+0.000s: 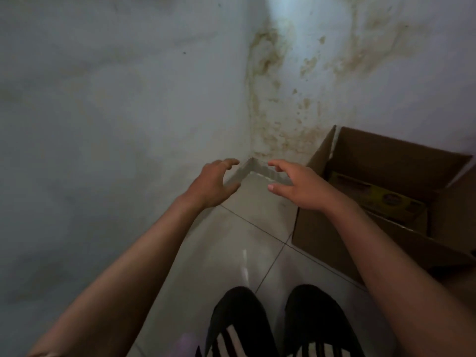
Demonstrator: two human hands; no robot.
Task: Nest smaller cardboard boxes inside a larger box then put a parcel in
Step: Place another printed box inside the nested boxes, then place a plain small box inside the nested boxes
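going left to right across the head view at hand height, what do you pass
wall → left hand, open and holding nothing → skirting corner → right hand, also open → large cardboard box, open-topped, with a yellow box inside it

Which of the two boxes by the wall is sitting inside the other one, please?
The yellow printed box: it lies inside the larger, plain brown cardboard box, whose top flaps stand open.
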